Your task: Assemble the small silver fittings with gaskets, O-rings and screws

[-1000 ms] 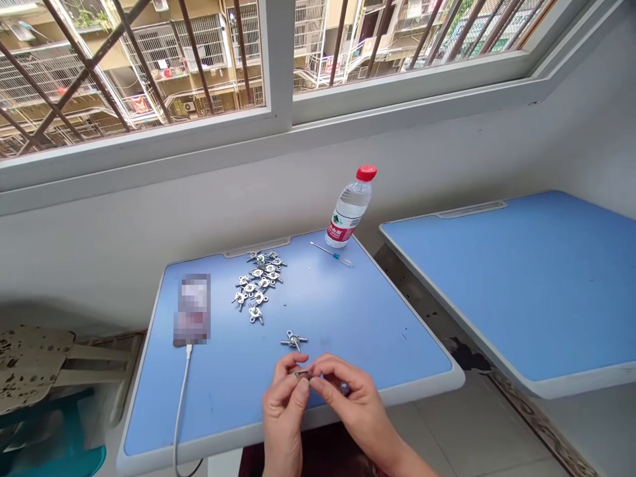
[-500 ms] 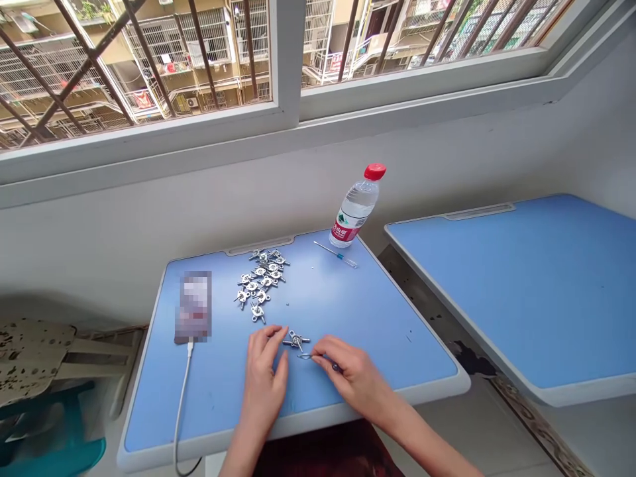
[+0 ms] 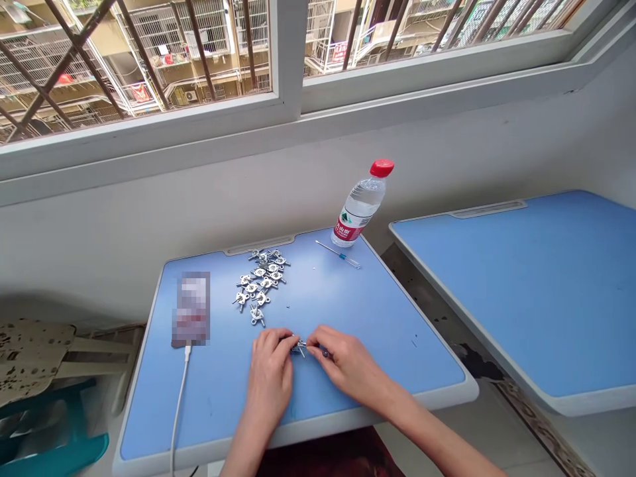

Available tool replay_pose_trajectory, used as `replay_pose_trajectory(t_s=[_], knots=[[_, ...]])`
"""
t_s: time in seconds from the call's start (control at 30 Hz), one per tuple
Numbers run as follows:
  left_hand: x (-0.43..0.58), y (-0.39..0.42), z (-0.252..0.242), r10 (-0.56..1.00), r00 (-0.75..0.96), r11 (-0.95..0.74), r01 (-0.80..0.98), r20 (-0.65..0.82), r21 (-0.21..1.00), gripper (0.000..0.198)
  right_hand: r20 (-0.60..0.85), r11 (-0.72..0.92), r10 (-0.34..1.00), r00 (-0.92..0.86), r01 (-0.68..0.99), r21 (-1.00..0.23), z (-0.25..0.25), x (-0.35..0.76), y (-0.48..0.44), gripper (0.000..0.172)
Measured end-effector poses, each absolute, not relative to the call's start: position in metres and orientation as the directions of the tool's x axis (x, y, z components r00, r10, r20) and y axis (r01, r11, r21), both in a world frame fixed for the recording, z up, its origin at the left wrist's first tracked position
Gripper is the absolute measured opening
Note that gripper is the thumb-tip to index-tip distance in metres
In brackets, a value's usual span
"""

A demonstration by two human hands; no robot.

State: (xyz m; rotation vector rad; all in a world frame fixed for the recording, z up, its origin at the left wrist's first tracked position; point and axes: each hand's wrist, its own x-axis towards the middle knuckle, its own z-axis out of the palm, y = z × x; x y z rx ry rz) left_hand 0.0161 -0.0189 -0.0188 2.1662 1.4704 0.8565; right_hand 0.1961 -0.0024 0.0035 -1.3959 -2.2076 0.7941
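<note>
My left hand [image 3: 271,371] rests at the near part of the blue table with thumb and fingers closed on a small silver metal fitting [image 3: 300,347], which has thin rods sticking out. The fingers cover much of it. My right hand [image 3: 348,364] pinches a slim tool with a dark end [image 3: 326,354]; its kind is unclear, as the fingers hide most of it. The right fingertips are at the right side of the fitting. Beyond my left hand lies a loose pile of several similar metal fittings [image 3: 262,281].
A blurred phone [image 3: 193,308] with a white cable [image 3: 181,397] lies at the left. A screwdriver with a clear handle [image 3: 338,254] lies near an upright water bottle [image 3: 362,209] at the back right. Beyond a gap stands a second blue table [image 3: 521,285].
My left fingers have closed on the fitting, which lay beside them before. My right hand has brought the tool up against the fitting. The view has shifted slightly.
</note>
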Motion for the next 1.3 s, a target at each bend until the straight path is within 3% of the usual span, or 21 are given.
replay_pose_trajectory(t_s=[0.27,0.7,1.07,1.3], knots=[[0.019,-0.021,-0.012,0.935,0.281,-0.353,0.702,0.214,0.619,0.045,-0.050,0.254,0.918,-0.393,0.683,-0.685,0.009,0.192,0.013,0.017],[0.017,-0.015,-0.020,0.900,0.306,-0.430,0.743,0.312,0.512,0.019,-0.106,0.280,0.908,-0.405,0.776,-0.565,0.001,0.206,0.007,0.006],[0.014,-0.011,-0.015,0.928,0.311,-0.367,0.661,0.206,0.655,0.020,-0.044,0.338,0.905,-0.424,0.778,-0.530,-0.009,0.204,0.004,0.010],[0.014,-0.011,-0.019,0.924,0.312,-0.379,0.658,0.222,0.651,0.018,-0.080,0.331,0.900,-0.429,0.790,-0.517,-0.007,0.203,0.004,0.010]])
